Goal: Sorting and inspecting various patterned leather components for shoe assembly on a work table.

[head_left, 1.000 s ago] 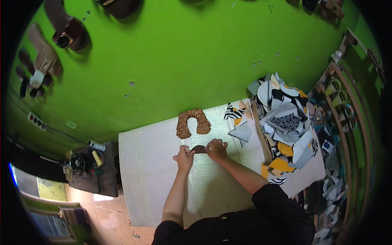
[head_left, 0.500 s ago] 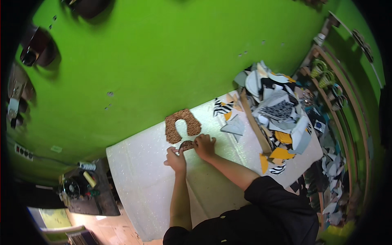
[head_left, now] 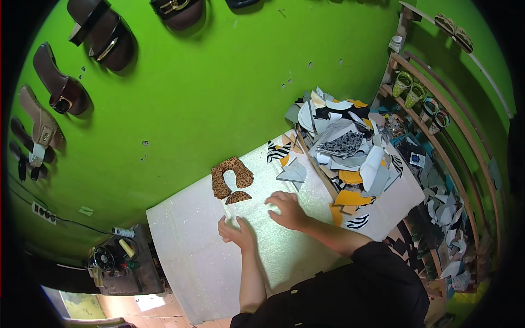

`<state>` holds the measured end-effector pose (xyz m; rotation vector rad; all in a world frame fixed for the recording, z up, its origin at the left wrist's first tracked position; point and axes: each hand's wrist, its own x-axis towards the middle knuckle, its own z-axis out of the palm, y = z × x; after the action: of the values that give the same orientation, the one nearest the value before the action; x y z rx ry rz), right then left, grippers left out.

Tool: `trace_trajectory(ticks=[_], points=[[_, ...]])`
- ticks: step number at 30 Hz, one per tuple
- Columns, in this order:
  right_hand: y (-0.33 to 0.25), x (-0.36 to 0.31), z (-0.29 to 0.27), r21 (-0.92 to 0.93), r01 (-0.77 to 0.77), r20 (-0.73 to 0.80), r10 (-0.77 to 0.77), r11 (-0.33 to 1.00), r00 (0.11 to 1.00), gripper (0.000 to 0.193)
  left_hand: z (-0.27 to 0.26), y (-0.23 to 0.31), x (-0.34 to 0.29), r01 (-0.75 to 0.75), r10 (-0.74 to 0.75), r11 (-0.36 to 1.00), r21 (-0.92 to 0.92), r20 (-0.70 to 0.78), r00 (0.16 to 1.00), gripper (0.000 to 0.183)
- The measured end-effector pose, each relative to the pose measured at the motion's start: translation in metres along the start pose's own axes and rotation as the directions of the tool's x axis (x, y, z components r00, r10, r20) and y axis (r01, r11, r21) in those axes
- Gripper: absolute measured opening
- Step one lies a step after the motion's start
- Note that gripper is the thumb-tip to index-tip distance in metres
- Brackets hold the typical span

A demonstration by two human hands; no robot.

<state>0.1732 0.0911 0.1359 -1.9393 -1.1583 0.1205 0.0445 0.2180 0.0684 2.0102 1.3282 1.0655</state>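
A U-shaped leopard-print piece (head_left: pixel 220 187) lies flat near the table's far edge, by the green wall. Just below its gap rests a small half-moon piece (head_left: pixel 237 198) in the same print, apart from both hands. My left hand (head_left: pixel 237 233) hovers nearer to me, thumb and fingers apart, holding nothing. To the right of the half-moon, my right hand (head_left: pixel 286 211) is raised with loosely curved, spread fingers and nothing in it. Both pieces lie on a shiny white sheet (head_left: pixel 191 246) that covers the table.
At the table's right end, a wooden-edged heap of scraps (head_left: pixel 350 147) holds grey, yellow and zebra-print offcuts. Loose grey scraps (head_left: pixel 292 172) lie left of it. Sandals (head_left: pixel 60 82) hang on the wall; a shoe rack (head_left: pixel 437 120) stands right. A dark sewing machine table (head_left: pixel 131 270) is at left.
Both hands have let go of the half-moon piece and drawn back toward me, the right one also moving right. The view has shifted, showing more sandals on the wall.
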Motion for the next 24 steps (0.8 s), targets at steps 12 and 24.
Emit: trace_trajectory(ticks=[12,24], points=[[0.093,0.016,-0.239,-0.402,-0.205,-0.219,0.123,0.892,0.968,0.033,0.027,0.136,-0.077,-0.255,0.261,0.951,-0.173,0.008,0.965,0.047],[0.132,0.030,-0.230,-0.329,-0.296,0.060,0.333,0.897,0.941,0.035,0.025,0.204,-0.116,-0.254,0.239,0.945,-0.206,-0.097,0.966,0.043]])
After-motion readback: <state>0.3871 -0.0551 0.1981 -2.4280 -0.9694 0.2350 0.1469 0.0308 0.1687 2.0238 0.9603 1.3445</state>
